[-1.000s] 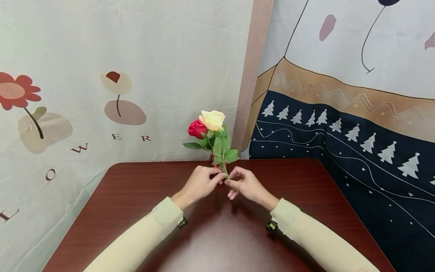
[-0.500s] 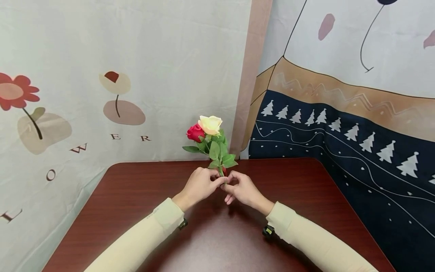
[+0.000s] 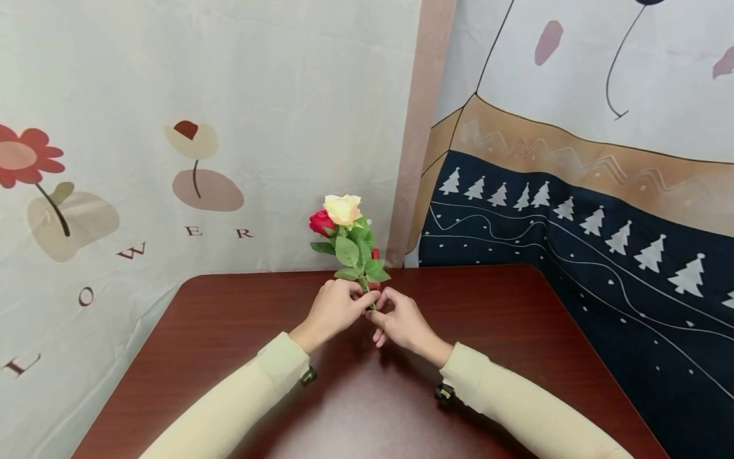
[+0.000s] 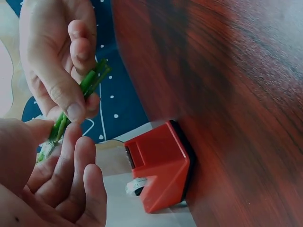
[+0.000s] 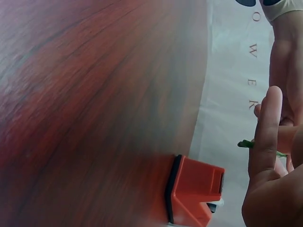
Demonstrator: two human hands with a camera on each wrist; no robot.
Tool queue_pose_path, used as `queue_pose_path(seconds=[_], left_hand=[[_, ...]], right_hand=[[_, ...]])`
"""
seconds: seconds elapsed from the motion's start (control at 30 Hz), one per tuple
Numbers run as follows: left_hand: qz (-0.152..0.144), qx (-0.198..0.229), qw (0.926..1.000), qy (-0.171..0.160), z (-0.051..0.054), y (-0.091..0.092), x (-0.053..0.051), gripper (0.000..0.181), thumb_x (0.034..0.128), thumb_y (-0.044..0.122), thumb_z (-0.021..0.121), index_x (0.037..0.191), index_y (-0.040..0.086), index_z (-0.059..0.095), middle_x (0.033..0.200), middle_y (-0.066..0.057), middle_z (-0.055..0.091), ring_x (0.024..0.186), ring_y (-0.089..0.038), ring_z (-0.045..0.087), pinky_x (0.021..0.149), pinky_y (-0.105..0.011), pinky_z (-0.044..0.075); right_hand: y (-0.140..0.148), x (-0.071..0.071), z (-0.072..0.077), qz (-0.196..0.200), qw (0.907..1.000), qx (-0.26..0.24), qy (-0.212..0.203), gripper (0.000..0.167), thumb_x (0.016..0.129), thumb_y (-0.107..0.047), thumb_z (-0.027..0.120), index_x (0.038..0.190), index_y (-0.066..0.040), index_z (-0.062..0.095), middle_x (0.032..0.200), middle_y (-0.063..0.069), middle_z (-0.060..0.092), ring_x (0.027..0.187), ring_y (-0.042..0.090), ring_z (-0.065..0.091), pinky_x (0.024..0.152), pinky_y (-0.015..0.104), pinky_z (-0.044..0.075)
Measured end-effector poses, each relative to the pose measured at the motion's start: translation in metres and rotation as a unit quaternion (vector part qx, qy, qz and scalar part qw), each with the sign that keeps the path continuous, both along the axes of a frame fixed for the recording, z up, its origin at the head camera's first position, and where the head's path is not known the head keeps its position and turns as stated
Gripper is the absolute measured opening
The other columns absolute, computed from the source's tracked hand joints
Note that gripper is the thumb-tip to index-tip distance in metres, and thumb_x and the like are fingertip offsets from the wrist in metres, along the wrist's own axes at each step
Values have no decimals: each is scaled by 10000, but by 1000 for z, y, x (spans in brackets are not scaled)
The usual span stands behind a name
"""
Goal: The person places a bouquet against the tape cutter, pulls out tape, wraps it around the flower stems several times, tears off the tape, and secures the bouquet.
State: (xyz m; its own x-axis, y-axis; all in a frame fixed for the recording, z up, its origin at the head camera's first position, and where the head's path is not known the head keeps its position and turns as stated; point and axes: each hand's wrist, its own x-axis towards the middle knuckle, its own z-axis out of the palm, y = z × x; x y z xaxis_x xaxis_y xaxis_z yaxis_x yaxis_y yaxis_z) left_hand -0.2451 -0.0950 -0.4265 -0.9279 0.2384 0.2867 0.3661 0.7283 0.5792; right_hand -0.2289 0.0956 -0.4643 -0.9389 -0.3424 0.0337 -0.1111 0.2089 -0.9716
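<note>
A cream rose [image 3: 343,210] and a red rose [image 3: 320,223] stand together, tilted a little left, above the table's far edge. My left hand [image 3: 332,311] pinches their green stems just below the leaves. Lower down, near the cut ends, my right hand [image 3: 406,324] holds the stems [image 4: 90,85] between thumb and fingers. In the left wrist view a clear, shiny patch [image 4: 46,147] shows on the stems by the left fingers; what it is I cannot tell. Behind the hands stands a red tape dispenser [image 4: 161,163], partly hidden by leaves and fingers in the head view.
The dark red-brown wooden table [image 3: 367,395] spreads beneath both forearms. Beyond it hang a pale cloth [image 3: 287,115] printed with flowers and letters and, at the right, a navy cloth [image 3: 516,229] with white trees. Each wrist wears a small black device [image 3: 444,394].
The roses have shifted left and slightly down, tilting further left. My right hand has moved left and a little down with the stem ends. More of the red tape dispenser shows beside the leaves.
</note>
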Motion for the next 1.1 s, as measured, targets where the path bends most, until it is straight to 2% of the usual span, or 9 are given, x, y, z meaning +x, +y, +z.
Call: queue_pose_path(seconds=[0.17,0.3,0.53,0.63,0.73,0.9,1.0,1.1], left_hand=[[149,269,9995,-111,2,0,-1,359,969,427,812,694,215,722,586,106,652,612,-125,572,572,-301,451],[163,301,9993,-162,2,-2,0,373,978,446,805,691,221,727,621,84,637,643,-134,560,597,-309,452],[142,323,9983,-468,1,-8,2,381,987,428,794,685,205,730,664,55,610,679,-132,526,618,-302,438],[12,432,9974,-585,0,-10,2,329,1002,401,793,750,190,771,668,51,622,662,-121,524,601,-294,439],[-82,455,9970,-618,-1,-13,2,267,1018,372,785,819,196,805,690,57,650,666,-108,546,612,-289,460],[1,465,9960,-764,-1,-28,0,248,1034,364,779,865,184,804,669,38,595,637,-120,537,605,-302,457],[120,393,9958,-815,1,-44,-3,276,1037,371,772,845,172,777,656,27,559,626,-130,523,598,-308,449],[178,161,9963,-822,3,-64,-5,323,1039,371,766,794,162,744,640,34,554,637,-134,525,609,-308,447]], right_hand=[[-3,-1,2,-1,9999,-103,-103,227,1031,-123,767,1059,-46,555,608,102,720,488,172,714,649,662,630],[-4,-3,0,30,9998,-88,-199,252,1022,-143,790,1055,-52,558,623,101,711,490,169,708,645,644,636],[-2,-3,-3,193,9996,155,-114,293,1008,-197,826,1035,-67,565,615,98,661,425,166,655,534,578,615],[-1,-4,-4,320,9992,246,-75,293,1002,-219,838,1050,-68,591,690,107,678,419,155,634,478,500,598],[0,-6,-5,498,9984,242,-89,270,1006,-223,832,1116,-58,648,869,119,733,458,157,651,476,450,600],[7,-8,-6,590,9977,307,-159,329,1021,-235,812,1255,-27,710,1132,105,760,524,173,691,522,411,623],[16,-9,-4,543,9973,459,-194,353,1030,-226,798,1297,-12,711,1120,192,769,543,174,695,562,452,641],[28,-12,-1,460,9970,571,-236,292,1042,-208,779,1278,-44,728,1093,296,758,560,168,688,611,510,653]])
